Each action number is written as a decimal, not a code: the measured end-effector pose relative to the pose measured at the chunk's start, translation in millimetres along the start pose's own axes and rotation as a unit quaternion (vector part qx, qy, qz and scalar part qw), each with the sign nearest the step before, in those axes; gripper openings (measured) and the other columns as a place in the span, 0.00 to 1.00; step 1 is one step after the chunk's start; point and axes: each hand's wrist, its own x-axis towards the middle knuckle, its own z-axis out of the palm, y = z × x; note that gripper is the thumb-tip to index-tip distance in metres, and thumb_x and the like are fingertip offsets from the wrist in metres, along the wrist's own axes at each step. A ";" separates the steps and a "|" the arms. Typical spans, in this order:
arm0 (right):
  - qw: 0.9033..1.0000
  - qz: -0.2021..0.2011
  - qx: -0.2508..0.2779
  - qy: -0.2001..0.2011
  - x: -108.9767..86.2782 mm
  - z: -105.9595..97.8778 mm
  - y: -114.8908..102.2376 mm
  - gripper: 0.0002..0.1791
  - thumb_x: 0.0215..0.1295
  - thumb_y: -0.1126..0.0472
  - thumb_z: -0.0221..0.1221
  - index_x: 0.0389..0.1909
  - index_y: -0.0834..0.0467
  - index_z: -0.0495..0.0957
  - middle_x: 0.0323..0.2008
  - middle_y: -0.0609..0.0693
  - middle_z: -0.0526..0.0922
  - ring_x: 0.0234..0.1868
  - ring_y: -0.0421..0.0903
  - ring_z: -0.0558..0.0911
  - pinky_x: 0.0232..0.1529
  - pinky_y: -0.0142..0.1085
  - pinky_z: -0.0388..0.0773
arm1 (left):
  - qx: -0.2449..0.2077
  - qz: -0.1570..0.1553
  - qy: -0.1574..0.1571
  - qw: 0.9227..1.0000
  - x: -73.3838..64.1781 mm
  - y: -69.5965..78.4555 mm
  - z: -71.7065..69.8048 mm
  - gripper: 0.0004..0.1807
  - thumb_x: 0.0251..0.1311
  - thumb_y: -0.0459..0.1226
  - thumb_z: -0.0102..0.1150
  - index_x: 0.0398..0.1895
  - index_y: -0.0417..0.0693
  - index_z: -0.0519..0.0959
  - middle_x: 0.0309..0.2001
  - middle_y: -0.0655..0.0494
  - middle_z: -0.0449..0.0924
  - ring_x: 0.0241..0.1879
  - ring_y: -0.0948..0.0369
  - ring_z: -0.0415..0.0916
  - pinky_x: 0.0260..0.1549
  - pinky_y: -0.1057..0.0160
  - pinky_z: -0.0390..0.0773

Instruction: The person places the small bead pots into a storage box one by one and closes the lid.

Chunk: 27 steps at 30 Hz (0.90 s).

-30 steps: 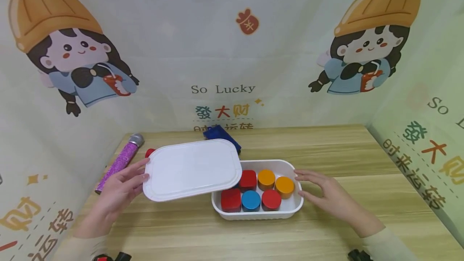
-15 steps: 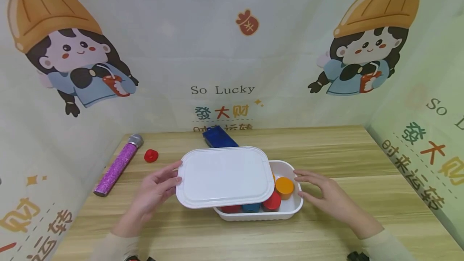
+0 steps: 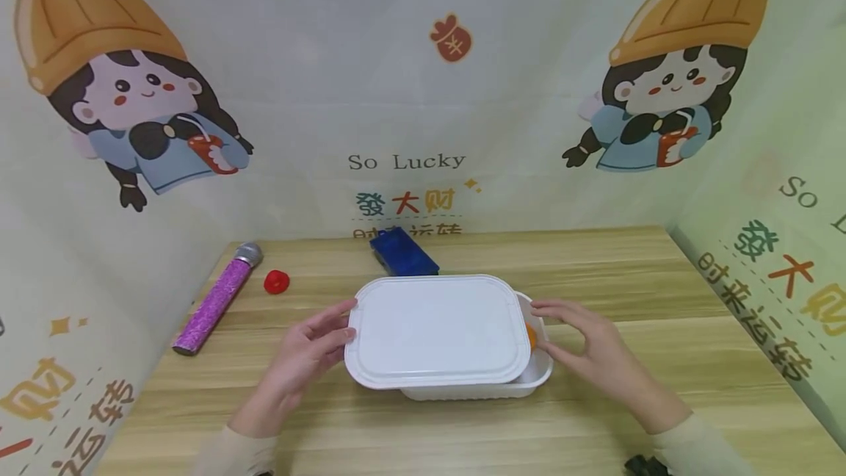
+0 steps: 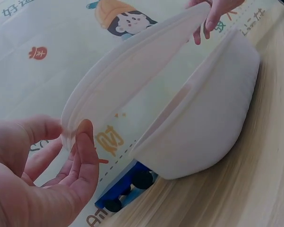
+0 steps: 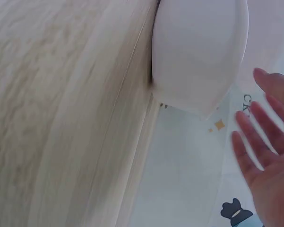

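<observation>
My left hand [image 3: 307,351] pinches the left edge of a white plastic lid [image 3: 439,329] between thumb and fingers. The lid hangs over a white oblong box [image 3: 476,392], shifted left of it, and the left wrist view shows a gap between lid [image 4: 127,71] and box [image 4: 208,109]. My right hand [image 3: 595,347] is at the box's right end, fingers extended and spread, with fingertips near the lid's right edge. In the right wrist view that hand [image 5: 274,137] holds nothing. Part of an orange round piece [image 3: 532,336] shows inside the box; the lid hides most of the inside.
Behind the lid lies a dark blue object [image 3: 405,252]; dark wheel-like rounds show on it in the left wrist view. A glittery purple microphone [image 3: 218,300] and a small red piece [image 3: 276,282] lie at the left of the wooden table [image 3: 661,300]. Printed cloth hangs behind.
My left hand has carried the lid rightward over the box, covering most of the red, blue and orange pieces. The right hand's fingertips have shifted slightly left, toward the lid's edge.
</observation>
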 end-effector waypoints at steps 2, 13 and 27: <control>0.999 -0.021 0.020 0.024 2.5 0.5 -1.8 0.30 0.47 0.76 0.76 0.54 0.58 0.84 0.56 0.55 0.85 0.58 0.49 0.84 0.66 0.20 0.72 | -0.012 0.002 -0.016 1.000 -1.0 -0.5 2.2 0.32 0.67 0.27 0.61 0.75 0.40 0.69 0.50 0.55 0.80 0.45 0.64 0.82 0.47 0.67 0.86; 0.984 -0.113 0.084 0.113 5.8 2.9 0.8 0.12 0.56 0.69 0.74 0.41 0.63 0.86 0.47 0.62 0.86 0.55 0.42 0.85 0.57 0.25 0.81 | -0.019 0.017 -0.054 0.998 -7.0 -1.7 9.8 0.33 0.67 0.27 0.61 0.76 0.37 0.66 0.53 0.54 0.80 0.46 0.65 0.82 0.47 0.67 0.86; 0.980 -0.125 0.076 0.135 1.5 -3.5 3.8 0.17 0.71 0.51 0.64 0.41 0.63 0.87 0.46 0.63 0.87 0.57 0.40 0.85 0.61 0.26 0.79 | 0.119 0.227 -0.097 0.962 -10.7 -8.6 0.2 0.18 0.73 0.30 0.56 0.62 0.29 0.76 0.50 0.66 0.86 0.41 0.66 0.86 0.41 0.61 0.89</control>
